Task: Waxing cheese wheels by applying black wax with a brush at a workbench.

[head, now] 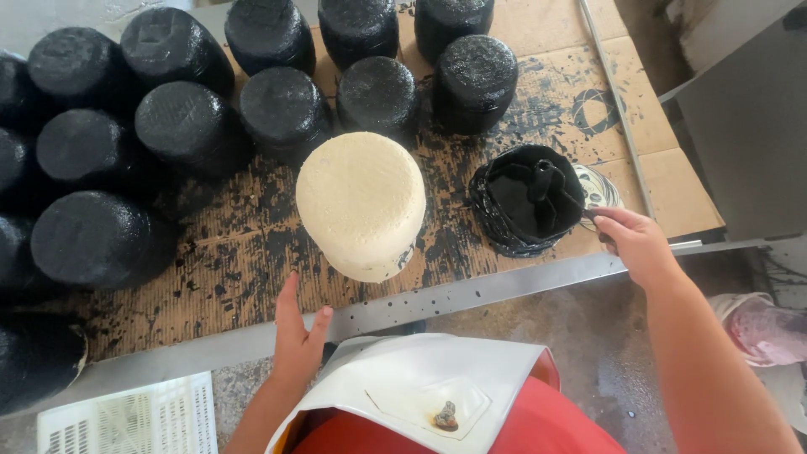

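On the cardboard-covered bench (538, 34), the uncoated pale wheel (361, 204) stands upright near the front edge, between my hands and touching neither. Left hand (296, 332) sits just short of it at the metal rim (471, 296), fingers together and straight, thumb apart, holding nothing; my read is it's placed to steady or turn the wheel. Right hand (632, 238) is at the black pot (527, 200), fingertips pinched on something small at its rim, probably a brush handle, can't tell for sure. Pot is within easy reach, just right of the wheel. Black wheels (189, 126) are grouped at the back and left, clear of the pale one. Black splatter marks the cardboard around it.
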